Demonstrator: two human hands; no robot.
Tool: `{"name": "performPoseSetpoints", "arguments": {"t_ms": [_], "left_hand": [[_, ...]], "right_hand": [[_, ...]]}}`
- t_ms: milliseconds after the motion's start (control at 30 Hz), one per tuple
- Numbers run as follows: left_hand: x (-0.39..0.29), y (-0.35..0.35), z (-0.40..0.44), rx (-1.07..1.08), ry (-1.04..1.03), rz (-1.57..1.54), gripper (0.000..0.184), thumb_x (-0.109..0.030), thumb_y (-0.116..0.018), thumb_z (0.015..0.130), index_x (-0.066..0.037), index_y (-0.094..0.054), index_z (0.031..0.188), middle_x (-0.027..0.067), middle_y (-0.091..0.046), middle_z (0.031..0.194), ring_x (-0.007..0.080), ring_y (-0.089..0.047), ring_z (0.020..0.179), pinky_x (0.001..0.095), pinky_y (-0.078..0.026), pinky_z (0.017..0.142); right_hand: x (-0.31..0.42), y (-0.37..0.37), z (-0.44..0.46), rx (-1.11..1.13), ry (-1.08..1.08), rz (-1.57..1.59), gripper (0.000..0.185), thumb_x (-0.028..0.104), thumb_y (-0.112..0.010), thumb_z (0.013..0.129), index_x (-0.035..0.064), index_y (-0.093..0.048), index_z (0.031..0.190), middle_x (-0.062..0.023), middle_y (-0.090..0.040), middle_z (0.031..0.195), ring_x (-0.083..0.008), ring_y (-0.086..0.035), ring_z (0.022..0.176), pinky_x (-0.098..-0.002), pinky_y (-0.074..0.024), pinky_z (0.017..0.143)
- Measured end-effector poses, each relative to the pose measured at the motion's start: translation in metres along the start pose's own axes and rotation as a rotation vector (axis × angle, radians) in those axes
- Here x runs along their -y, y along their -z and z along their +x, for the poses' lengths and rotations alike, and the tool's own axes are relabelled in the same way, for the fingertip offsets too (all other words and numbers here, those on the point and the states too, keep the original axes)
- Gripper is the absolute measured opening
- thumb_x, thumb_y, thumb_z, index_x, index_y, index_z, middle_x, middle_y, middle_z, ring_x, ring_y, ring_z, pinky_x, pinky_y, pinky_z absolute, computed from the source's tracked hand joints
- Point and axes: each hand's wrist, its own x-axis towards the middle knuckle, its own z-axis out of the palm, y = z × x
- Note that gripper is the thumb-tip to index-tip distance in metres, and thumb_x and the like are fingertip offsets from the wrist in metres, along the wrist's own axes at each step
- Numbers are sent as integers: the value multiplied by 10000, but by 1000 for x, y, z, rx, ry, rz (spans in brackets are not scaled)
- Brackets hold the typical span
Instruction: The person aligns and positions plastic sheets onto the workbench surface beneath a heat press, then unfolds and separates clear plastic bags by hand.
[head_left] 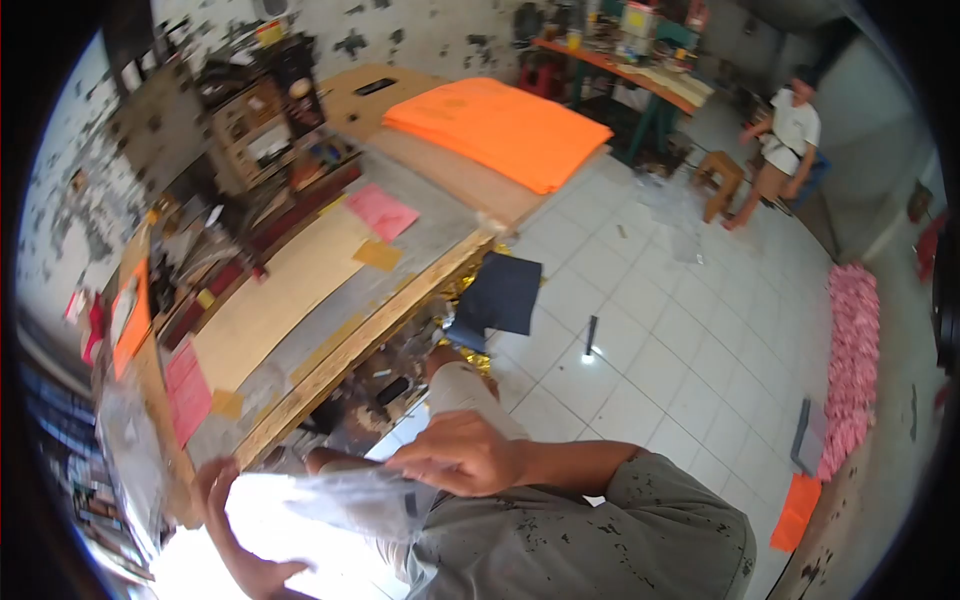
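Over my lap, my right hand [455, 452] is closed on a clear plastic bag [365, 505] that hangs down in front of my grey shirt. My left hand [240, 540] is held to the left of the bag, its thumb and fingers apart, with bright glare behind it; nothing shows in its grasp. Beyond both hands lies the workbench [335, 375] with a wooden front edge. A long cream strip [285, 305] rests on it, between a pink piece [382, 212] and another pink piece [186, 390].
An orange stack of sheets [500, 130] and a phone [375, 87] lie on the farther table. Tools and boxes [255, 130] crowd the wall side. Near a wooden stool [718, 185] is another person [790, 140]. Pink bundles [850, 370] line the right wall.
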Motion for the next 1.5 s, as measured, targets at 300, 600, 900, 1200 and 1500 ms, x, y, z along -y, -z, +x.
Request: {"name": "performPoseSetpoints", "arguments": {"t_ms": [300, 600, 900, 1200, 1500], "left_hand": [[32, -9, 59, 113, 250, -87, 345, 49, -609, 876, -7, -696, 1205, 167, -754, 1122, 314, -725, 1065, 368, -531, 961], [52, 31, 93, 535, 273, -41, 191, -114, -668, 977, 5, -739, 1108, 151, -788, 1008, 250, -767, 961, 366, -576, 900], [58, 58, 76, 710, 391, -207, 364, -318, -585, 1047, 16, -714, 1113, 125, -794, 946, 193, -768, 860, 332, -583, 794], [70, 67, 44, 794, 506, -378, 293, -273, -716, 971, -2, -695, 1079, 98, -786, 973, 185, -756, 809, 291, -581, 729], [54, 92, 36, 628, 335, -4, 272, -171, -799, 928, 13, -679, 1089, 105, -782, 970, 180, -751, 913, 315, -567, 838]], "right_hand": [[-15, 54, 101, 41, 110, -435, 110, 82, -749, 930, 56, -755, 1037, -92, -778, 890, -242, -749, 749, -352, -553, 639], [-13, 90, 161, 287, -1, -623, 120, 139, -675, 1011, 41, -736, 1048, -85, -792, 952, -226, -727, 759, -333, -529, 664], [21, 86, 166, 469, -447, -365, 239, 197, -715, 1017, 39, -660, 1188, -27, -679, 817, -57, -577, 637, -261, -468, 546], [53, 84, 172, 672, -640, -208, 401, 99, -813, 909, 14, -540, 1191, -9, -614, 765, -86, -618, 583, -252, -478, 486], [44, 88, 154, 614, -493, -208, 155, 160, -657, 1046, 7, -650, 1022, -53, -719, 864, -99, -694, 815, -270, -544, 783]]}}
